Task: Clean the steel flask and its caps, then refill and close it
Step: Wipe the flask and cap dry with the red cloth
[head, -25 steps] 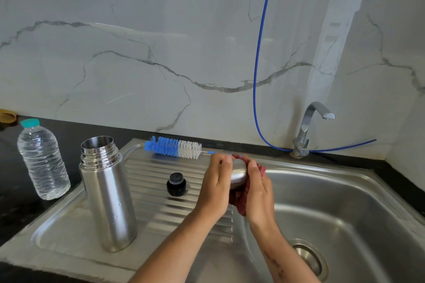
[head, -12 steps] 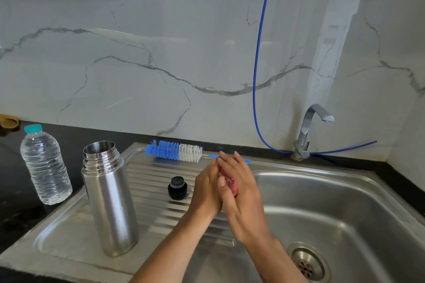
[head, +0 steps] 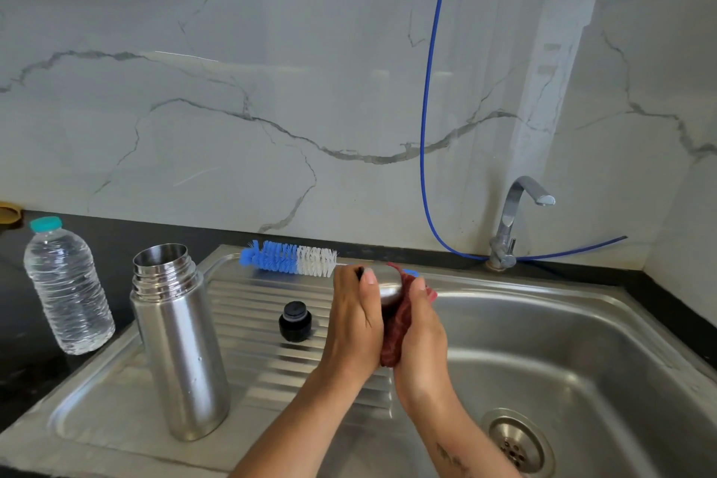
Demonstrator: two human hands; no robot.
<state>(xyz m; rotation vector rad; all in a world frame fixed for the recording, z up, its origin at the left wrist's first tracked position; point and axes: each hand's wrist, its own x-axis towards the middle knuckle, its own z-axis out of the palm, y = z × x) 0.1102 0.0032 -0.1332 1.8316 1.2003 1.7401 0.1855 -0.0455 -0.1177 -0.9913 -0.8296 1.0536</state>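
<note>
Gripping the steel outer cap (head: 389, 289) between both palms over the sink (head: 582, 341), the left hand (head: 355, 322) curls its fingers (head: 368, 277) round the cap's dome while the right hand (head: 421, 334) presses a dark red cloth (head: 395, 334) against it, fingers wrapped on the fabric. The cap looks light, rigid and smooth, likely slick if wet, so holding it by the rim with the cloth as padding seems safest. Left of the fingers stands one open steel flask (head: 178, 345), upright on the drainboard; probably heavier and best taken round the body. Between flask and fingers sits one small black inner cap (head: 295, 321). Just beyond the fingers lies one blue-and-white bottle brush (head: 289, 257). Far left on the worktop (head: 23, 365) stands one plastic water bottle (head: 68, 289). One tap (head: 512, 221) rises to the right.
</note>
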